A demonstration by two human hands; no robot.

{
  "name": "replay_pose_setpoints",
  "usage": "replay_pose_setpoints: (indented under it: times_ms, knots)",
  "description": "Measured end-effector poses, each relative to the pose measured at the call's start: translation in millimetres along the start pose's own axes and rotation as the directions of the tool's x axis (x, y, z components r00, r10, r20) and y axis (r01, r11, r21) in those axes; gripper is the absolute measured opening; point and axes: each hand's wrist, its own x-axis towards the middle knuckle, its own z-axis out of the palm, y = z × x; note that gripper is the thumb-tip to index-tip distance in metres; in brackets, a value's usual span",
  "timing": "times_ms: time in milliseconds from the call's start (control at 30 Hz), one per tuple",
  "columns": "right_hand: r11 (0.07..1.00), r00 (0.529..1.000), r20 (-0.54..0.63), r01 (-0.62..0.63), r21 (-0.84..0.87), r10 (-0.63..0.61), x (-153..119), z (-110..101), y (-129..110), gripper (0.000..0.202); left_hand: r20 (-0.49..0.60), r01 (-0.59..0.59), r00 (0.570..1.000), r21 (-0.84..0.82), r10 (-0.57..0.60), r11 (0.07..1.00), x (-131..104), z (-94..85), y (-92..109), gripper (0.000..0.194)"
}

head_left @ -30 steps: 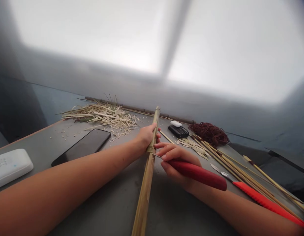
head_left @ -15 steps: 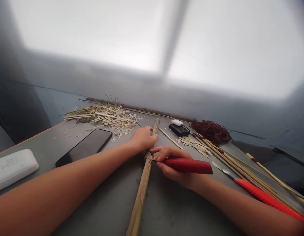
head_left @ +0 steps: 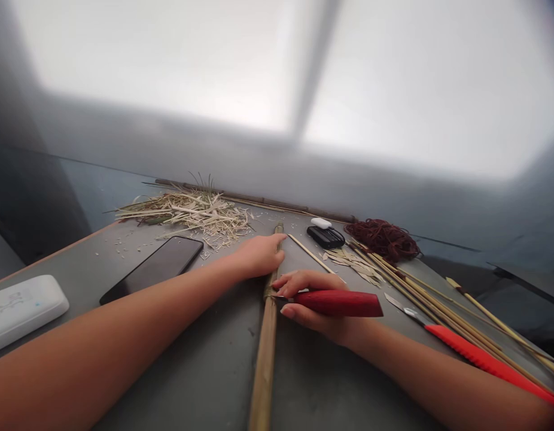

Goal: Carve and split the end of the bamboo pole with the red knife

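A long bamboo stick (head_left: 264,359) lies on the grey table, running from the near edge toward the back. My left hand (head_left: 261,256) is wrapped round its far part, beyond a raised node. In my right hand (head_left: 315,299) is a knife with a red handle (head_left: 344,303), gripped with the handle pointing right. Its short blade tip meets the bamboo just at the node, between the thumb and fingers.
Pale shavings (head_left: 200,211) lie heaped at the back left, near a black phone (head_left: 154,269) and a white device (head_left: 26,308). To the right are a black object (head_left: 325,237), brown cord (head_left: 384,239), thin sticks (head_left: 438,305) and a red-handled saw (head_left: 487,359).
The bamboo's near end has swung to the right and its far end slightly left. My left hand has turned a little with it; the knife has shifted slightly left.
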Motion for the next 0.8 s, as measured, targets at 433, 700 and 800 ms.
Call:
replay_pose_setpoints:
  times_ms: [433,700,800]
  knots:
    - [0.989,0.999,0.01,-0.046,0.137,0.045,2.6,-1.1,3.7,0.009,0.062,0.034,0.997,0.067,-0.038,0.997,-6.8,-5.6,14.7,0.05]
    - [0.982,0.997,0.027,-0.074,0.175,0.07,2.3,-3.4,6.5,0.008,0.028,0.063,0.998,0.004,-0.064,0.998,-7.3,3.9,13.1,0.042]
    - [0.979,0.994,0.022,-0.109,0.173,0.107,2.8,-3.1,6.8,0.01,-0.052,0.055,0.997,-0.002,-0.055,0.998,-9.3,9.7,12.4,0.037]
